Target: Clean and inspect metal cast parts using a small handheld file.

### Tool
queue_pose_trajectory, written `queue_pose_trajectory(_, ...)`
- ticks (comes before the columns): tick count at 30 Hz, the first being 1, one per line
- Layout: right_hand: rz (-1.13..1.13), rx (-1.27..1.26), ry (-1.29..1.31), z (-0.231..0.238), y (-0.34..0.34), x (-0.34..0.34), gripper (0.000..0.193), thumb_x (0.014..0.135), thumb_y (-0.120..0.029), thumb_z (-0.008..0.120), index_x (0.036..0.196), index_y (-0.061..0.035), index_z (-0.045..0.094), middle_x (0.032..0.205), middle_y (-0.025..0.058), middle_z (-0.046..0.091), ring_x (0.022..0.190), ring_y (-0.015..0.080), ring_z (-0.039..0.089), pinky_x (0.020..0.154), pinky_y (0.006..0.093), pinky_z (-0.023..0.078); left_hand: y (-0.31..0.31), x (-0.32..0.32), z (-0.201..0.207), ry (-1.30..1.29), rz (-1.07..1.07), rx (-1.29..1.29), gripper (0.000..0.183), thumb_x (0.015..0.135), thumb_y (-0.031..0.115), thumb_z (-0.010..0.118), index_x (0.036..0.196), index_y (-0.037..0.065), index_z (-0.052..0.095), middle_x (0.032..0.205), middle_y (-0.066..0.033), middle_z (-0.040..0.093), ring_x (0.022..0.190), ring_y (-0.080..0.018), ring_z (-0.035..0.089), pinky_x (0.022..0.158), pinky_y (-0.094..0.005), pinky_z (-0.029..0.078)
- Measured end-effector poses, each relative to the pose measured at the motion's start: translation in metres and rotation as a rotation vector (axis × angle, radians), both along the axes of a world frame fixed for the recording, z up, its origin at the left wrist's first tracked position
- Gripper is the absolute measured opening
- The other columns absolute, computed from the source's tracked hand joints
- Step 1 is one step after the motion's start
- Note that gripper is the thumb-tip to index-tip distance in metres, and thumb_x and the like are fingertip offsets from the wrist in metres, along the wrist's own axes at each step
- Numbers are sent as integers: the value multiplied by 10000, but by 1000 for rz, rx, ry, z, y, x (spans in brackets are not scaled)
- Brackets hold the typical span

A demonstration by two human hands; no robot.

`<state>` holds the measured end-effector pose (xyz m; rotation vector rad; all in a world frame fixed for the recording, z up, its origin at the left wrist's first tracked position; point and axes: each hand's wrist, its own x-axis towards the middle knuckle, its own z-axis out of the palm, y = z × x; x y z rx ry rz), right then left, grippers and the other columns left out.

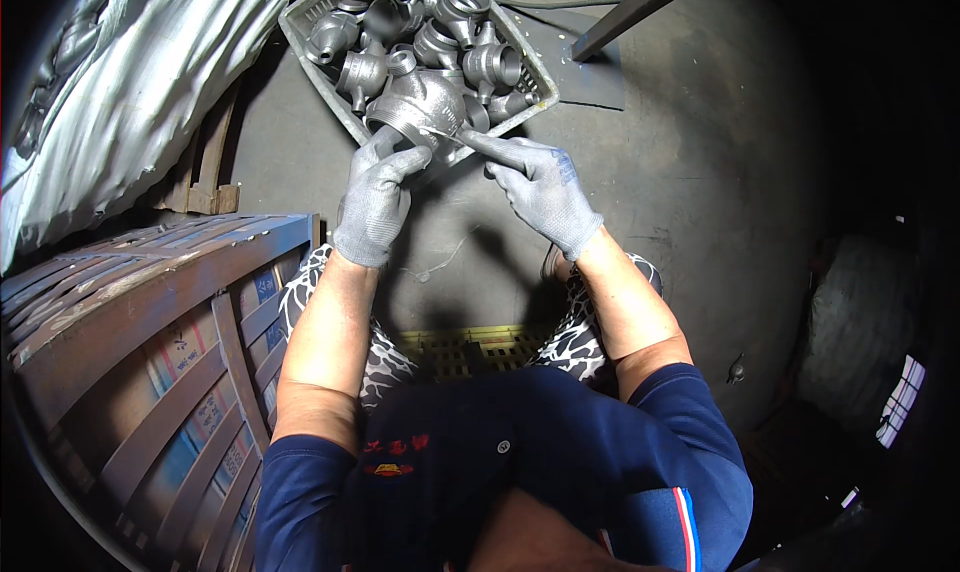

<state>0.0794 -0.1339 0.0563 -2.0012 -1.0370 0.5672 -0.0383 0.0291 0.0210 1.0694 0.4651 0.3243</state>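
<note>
A large silver-grey metal valve body (pixel 425 102) with a threaded end rests over the near edge of a crate full of similar castings. My left hand (pixel 375 197), in a grey knit glove, grips it by the threaded end, fingers curled beneath. My right hand (pixel 545 187), also gloved, is closed at the casting's right side, its index finger stretched toward the metal. A thin pale line runs from that fingertip across the lower face of the valve body; whether it is a slim tool or an edge I cannot tell.
The grey plastic crate (pixel 545 90) holds several smaller valve bodies (pixel 490 64). A slatted metal frame (pixel 160 297) with cartons stands at left, below white sheeting (pixel 150 82). A dark metal leg (pixel 640 17) slants down behind the crate. Under me is a yellow slatted plastic surface (pixel 490 337).
</note>
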Motion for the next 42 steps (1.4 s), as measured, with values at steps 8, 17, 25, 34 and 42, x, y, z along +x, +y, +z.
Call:
queue_pose_trajectory(8, -29, 27, 422, 1, -4, 5, 350, 838, -49, 562, 1184, -89, 604, 1118, 133, 640, 1004, 174, 623, 861, 277, 482, 5, -1, -6, -95, -14, -115, 411, 778, -19, 510, 1188, -41, 524, 1115, -123, 591, 1041, -207, 550, 947, -302, 403)
queue_pose_trajectory(17, -37, 74, -84, -19, -7, 1, 401, 813, -58, 566, 1203, -146, 595, 1069, 160, 624, 955, 310, 612, 810, 351, 496, 9, -3, -34, -89, 50, -277, 405, 807, -18, 516, 1212, 8, 516, 1182, -114, 557, 1101, -237, 525, 981, -397, 398)
queue_pose_trajectory(25, -56, 47, -197, -18, -3, -5, 406, 813, -75, 578, 1200, -197, 597, 975, 116, 634, 869, 306, 617, 748, 370, 504, 6, -2, -26, -119, 13, -191, 331, 826, 6, 502, 1155, 12, 537, 1179, -119, 558, 1094, -236, 532, 962, -411, 415)
queue_pose_trajectory(34, -92, -1, -473, -24, -1, -2, 450, 744, -48, 624, 1160, -220, 618, 953, 84, 617, 855, 274, 596, 731, 373, 497, 6, -1, -24, -129, 52, -620, 346, 836, 20, 476, 1181, 13, 493, 1214, -148, 525, 1125, -297, 520, 964, -502, 401)
queue_pose_trajectory(42, -130, 133, -353, -24, 2, -3, 423, 757, -33, 604, 1158, -166, 622, 947, 111, 608, 866, 296, 596, 750, 370, 493, 8, -4, -22, -125, 70, -680, 410, 833, 2, 460, 1243, 13, 449, 1258, -157, 491, 1153, -309, 501, 979, -516, 389)
